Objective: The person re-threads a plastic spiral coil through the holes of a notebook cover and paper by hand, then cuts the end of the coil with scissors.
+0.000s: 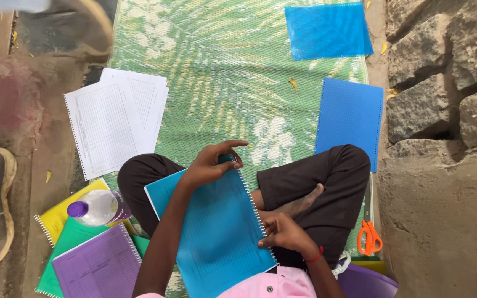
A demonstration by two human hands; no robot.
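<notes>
Pinching the coil (249, 201) top with your left hand (211, 163), right hand (285, 233) gripping below, you risk snagging or bending wire.

I see a blue spiral notebook (216, 232), green leaf-patterned mat (222, 72), purple notebook (97, 270), orange-handled scissors (369, 237), white ruled sheets (114, 118).

A green woven mat (222, 72) with a pale leaf pattern covers the middle of the ground. Bare brown earth floor (23, 110) lies to its left. Rough grey stone blocks (443, 60) form a low wall along the right edge. Soft daylight falls evenly, without hard shadows.
</notes>
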